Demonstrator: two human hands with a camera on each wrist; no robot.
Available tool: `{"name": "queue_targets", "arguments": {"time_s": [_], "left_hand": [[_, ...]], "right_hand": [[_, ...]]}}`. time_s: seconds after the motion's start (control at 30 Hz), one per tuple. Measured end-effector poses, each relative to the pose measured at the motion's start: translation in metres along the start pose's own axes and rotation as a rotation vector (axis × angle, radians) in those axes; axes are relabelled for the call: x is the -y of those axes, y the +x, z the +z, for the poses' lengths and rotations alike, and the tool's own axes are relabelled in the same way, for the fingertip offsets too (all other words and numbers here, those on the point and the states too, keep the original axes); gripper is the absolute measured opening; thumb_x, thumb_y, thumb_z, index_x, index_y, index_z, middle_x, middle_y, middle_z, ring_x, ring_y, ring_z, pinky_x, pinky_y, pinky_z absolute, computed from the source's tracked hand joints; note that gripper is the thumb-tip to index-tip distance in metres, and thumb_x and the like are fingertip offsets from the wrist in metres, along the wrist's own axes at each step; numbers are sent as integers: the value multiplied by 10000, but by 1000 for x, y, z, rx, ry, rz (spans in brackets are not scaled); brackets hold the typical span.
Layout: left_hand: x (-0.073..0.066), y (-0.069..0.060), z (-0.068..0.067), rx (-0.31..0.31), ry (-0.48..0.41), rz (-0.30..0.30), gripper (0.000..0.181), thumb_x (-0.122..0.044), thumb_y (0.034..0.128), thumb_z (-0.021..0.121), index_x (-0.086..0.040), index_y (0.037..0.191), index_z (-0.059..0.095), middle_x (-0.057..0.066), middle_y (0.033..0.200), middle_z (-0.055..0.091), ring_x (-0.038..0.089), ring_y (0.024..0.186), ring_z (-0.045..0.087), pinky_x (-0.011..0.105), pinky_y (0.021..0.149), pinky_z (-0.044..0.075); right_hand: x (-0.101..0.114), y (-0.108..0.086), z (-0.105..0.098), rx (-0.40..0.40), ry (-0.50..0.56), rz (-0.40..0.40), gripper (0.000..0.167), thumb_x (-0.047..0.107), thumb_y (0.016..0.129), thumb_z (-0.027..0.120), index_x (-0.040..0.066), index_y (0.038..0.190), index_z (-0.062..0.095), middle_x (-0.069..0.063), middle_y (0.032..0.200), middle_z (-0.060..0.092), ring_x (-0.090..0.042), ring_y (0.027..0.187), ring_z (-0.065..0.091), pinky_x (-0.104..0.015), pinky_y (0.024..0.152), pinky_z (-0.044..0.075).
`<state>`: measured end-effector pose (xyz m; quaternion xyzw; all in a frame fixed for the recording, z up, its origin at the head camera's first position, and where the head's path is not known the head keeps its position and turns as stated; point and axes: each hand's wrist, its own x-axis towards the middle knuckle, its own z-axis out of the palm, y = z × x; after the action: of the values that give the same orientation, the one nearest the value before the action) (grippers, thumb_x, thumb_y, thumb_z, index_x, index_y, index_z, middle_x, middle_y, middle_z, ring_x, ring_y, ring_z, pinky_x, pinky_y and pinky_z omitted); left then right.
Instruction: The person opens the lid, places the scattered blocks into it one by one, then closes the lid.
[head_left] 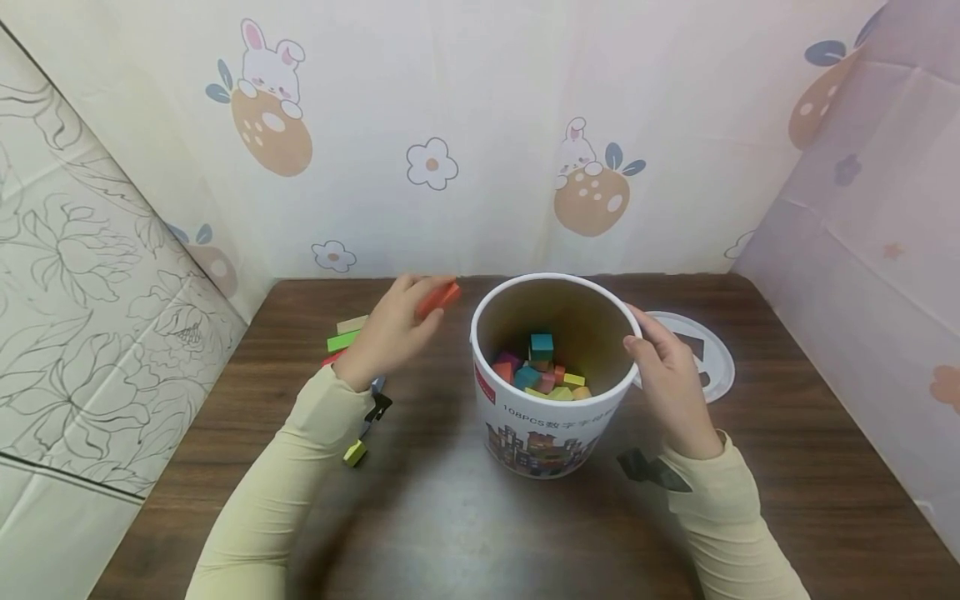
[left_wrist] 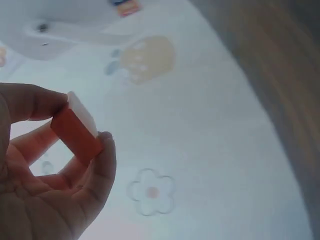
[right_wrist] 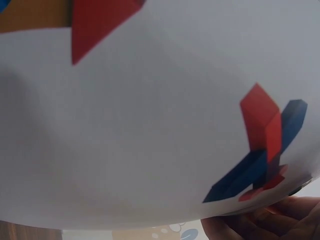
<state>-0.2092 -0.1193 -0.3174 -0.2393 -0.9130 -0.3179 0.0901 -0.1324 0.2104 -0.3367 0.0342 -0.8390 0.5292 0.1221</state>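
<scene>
on the left of the worktop (head_left: 480,533) lie a green block (head_left: 343,341) and, nearer, a yellow block (head_left: 355,453). the left hand (head_left: 386,335) pinches an orange-red block (head_left: 438,298) above the far side, left of the white bucket (head_left: 551,433) of coloured blocks (head_left: 527,377); apart from it, the right hand (head_left: 671,385) grips the bucket's right rim, with a white lid (head_left: 720,362) beyond.

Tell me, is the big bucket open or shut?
The bucket is open: coloured blocks show inside, and a white lid lies beside it on the table.
</scene>
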Motion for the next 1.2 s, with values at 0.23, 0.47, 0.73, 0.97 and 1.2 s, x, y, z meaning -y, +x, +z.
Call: {"name": "queue_targets", "arguments": {"time_s": [0.23,0.47,0.73,0.97,1.2], "left_hand": [[-29,9,-12,-48,-53,68,386,-172,944,610,-206,1329,602,43,1162,576,181,978,531,319,761,539],[-61,19,-10,-30,-92,183,407,-144,920,648,-181,1323,608,42,1172,583,164,1007,532,293,773,557],[-89,36,9,82,-70,337,392,-141,924,638,-163,1315,614,44,1196,592,145,1047,544,255,884,538],[-111,46,26,264,47,339,390,-214,957,606,-203,1346,582,-6,1247,589,110,1051,557,227,941,509],[-122,54,41,400,152,425,361,-194,964,577,-169,1323,603,-22,1221,619,97,1073,550,195,1007,445]], "right_hand": [[0,0,0,1,3,-2,437,214,1038,385,133,1461,465,-97,1475,500,-334,1338,488,-577,1028,434],[0,0,0,8,2,-3,439,207,1038,388,125,1464,458,-101,1477,498,-334,1340,485,-570,1029,434],[0,0,0,14,-13,-8,442,223,1041,382,118,1465,455,-102,1476,498,-332,1335,489,-555,1024,438],[1,1,0,24,-5,5,450,227,1039,387,117,1472,443,-105,1488,484,-340,1349,472,-580,1047,417],[1,1,-1,28,-2,24,456,245,1040,391,125,1477,437,-88,1501,472,-329,1363,460,-574,1063,404]]}}
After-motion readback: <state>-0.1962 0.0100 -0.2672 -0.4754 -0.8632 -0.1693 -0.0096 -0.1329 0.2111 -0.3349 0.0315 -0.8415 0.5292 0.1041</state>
